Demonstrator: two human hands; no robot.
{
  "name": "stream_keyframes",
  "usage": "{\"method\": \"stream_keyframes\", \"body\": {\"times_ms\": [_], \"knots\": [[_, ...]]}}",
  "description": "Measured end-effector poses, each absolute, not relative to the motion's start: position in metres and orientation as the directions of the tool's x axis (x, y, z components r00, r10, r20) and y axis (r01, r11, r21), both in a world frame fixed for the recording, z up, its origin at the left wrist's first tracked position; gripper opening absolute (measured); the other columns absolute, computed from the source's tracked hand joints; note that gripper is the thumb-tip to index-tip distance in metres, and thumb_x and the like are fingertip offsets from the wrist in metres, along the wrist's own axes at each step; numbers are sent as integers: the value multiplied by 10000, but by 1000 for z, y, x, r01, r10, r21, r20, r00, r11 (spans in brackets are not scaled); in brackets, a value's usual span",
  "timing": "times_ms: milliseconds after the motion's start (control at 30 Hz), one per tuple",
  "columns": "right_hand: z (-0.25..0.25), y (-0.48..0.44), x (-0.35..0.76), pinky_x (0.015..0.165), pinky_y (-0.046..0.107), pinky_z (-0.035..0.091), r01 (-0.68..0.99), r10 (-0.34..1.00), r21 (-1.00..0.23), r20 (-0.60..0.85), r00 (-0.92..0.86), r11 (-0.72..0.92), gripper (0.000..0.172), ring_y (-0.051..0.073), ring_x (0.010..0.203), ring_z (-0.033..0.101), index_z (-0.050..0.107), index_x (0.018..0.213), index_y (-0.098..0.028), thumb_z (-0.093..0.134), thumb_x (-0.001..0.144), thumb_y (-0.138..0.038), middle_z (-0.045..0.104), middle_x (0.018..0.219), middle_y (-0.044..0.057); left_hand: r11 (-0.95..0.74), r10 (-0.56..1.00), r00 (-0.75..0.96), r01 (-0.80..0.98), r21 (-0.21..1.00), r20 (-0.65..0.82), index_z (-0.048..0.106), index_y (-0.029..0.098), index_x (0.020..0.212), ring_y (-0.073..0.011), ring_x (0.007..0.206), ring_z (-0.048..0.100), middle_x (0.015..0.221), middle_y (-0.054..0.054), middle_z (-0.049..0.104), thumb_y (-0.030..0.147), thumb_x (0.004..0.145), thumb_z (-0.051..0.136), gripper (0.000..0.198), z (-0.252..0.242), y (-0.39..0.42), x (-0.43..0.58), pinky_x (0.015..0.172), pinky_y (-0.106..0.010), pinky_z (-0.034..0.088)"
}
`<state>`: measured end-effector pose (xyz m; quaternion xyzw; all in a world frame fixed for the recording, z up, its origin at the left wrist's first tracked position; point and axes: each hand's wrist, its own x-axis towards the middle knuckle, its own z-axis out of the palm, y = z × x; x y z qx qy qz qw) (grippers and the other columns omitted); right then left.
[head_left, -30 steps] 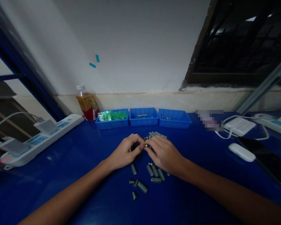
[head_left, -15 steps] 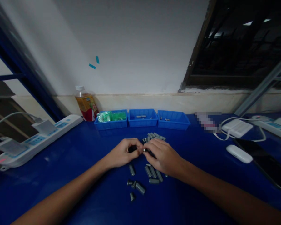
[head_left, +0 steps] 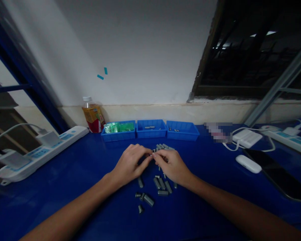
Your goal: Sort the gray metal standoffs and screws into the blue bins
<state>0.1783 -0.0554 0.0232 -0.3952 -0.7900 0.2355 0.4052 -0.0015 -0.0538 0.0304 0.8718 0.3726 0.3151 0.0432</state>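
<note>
My left hand and my right hand meet fingertip to fingertip over the blue table. Both pinch something small and pale between them; I cannot make out what it is. Several short grey metal cylinders lie on the table just below the hands. Another cluster of grey cylinders lies just beyond the fingertips.
Three small blue bins stand in a row at the back; the left one holds a green packet. A drink bottle stands left of them. A white power strip lies at left. A white case, phone and chargers lie at right.
The view has shifted slightly. My hands stay together at the same spot, fingers still working at the small piece between them.
</note>
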Motion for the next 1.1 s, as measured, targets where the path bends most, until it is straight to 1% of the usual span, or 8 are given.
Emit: {"method": "stream_keyframes", "body": {"times_ms": [133, 200, 367, 533, 700, 833, 933, 1100], "knots": [[21, -54, 183, 584, 249, 433, 486, 735, -555, 567, -373, 675, 141, 132, 608, 558, 603, 930, -174, 519, 881, -277, 609, 683, 1, -641, 765, 440, 598, 482, 471, 573, 172, 905, -157, 789, 563, 845, -35, 633, 290, 920, 421, 192, 28, -52, 0, 737, -286, 406], [20, -53, 185, 690, 288, 460, 519, 656, -427, 629, -417, 740, 213, 164, 731, 581, 558, 1050, -157, 544, 867, -264, 624, 800, 42, -606, 796, 424, 566, 559, 433, 574, 167, 880, -150, 782, 568, 831, -31, 629, 307, 934, 392, 236, 27, -51, 1, 737, -269, 415], [20, -54, 186, 758, 315, 442, 561, 546, -218, 656, -522, 798, 110, 187, 807, 571, 573, 951, -162, 499, 880, -200, 621, 836, 62, -568, 819, 444, 540, 621, 363, 574, 156, 812, -136, 732, 570, 762, -11, 611, 335, 946, 371, 302, 24, -50, 4, 694, -241, 416], [25, -31, 203, 737, 322, 419, 651, 542, -138, 693, -475, 747, 105, 195, 794, 554, 597, 883, -161, 522, 861, -231, 623, 809, 55, -600, 798, 497, 598, 531, 342, 595, 173, 989, -165, 856, 566, 916, -35, 640, 293, 942, 381, 250, 20, -45, 1, 793, -286, 417], [22, 20, 253, 774, 343, 384, 884, 657, -135, 720, -222, 447, 172, 235, 877, 523, 637, 829, -157, 543, 855, -298, 625, 863, 86, -652, 757, 574, 691, 312, 312, 524, 231, 1214, -211, 1000, 507, 1114, -65, 594, 239, 920, 412, 315, 14, -40, -3, 846, -355, 388], [14, 41, 275, 754, 345, 356, 958, 748, -150, 657, -88, 244, 246, 257, 918, 508, 668, 806, -162, 532, 867, -358, 632, 889, 98, -669, 742, 606, 699, 253, 287, 576, 251, 1115, -220, 1014, 496, 1106, -45, 596, 251, 896, 468, 245, 14, -40, -3, 818, -360, 362], [11, 43, 276, 732, 342, 342, 963, 779, -173, 625, -55, 206, 303, 257, 918, 505, 683, 817, -172, 491, 888, -396, 631, 895, 99, -657, 752, 591, 710, 253, 291, 601, 221, 1002, -214, 969, 505, 1038, -44, 616, 248, 884, 486, 167, 14, -40, -2, 800, -354, 345], [10, 40, 272, 724, 346, 327, 970, 803, -160, 593, -52, 181, 355, 264, 928, 500, 691, 825, -167, 443, 910, -407, 638, 909, 110, -635, 770, 570, 729, 254, 287, 592, 219, 1011, -220, 963, 503, 1021, -42, 625, 264, 874, 501, 171, 13, -39, -3, 795, -354, 333]]}}
